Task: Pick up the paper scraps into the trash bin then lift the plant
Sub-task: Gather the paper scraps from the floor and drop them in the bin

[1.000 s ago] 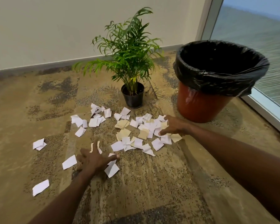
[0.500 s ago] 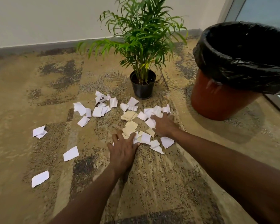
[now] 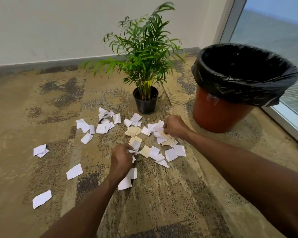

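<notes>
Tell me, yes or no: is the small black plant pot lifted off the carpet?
No, the small black plant pot stands on the carpet behind the paper scraps.

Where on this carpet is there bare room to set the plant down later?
Bare carpet lies between the two forearms, nearer than the scraps, and left of the plant toward the wall. It is crowded between plant, bin and both hands, where paper scraps lie thick.

- The carpet (image 3: pixel 162 203) is tan with dark, speckled patches.
- A plain pale wall (image 3: pixel 58 26) stands along the far edge of the carpet.
- A grey strip (image 3: pixel 41 63) runs along the wall's bottom.
- A window (image 3: pixel 273 31) stands at the carpet's right edge.
</notes>
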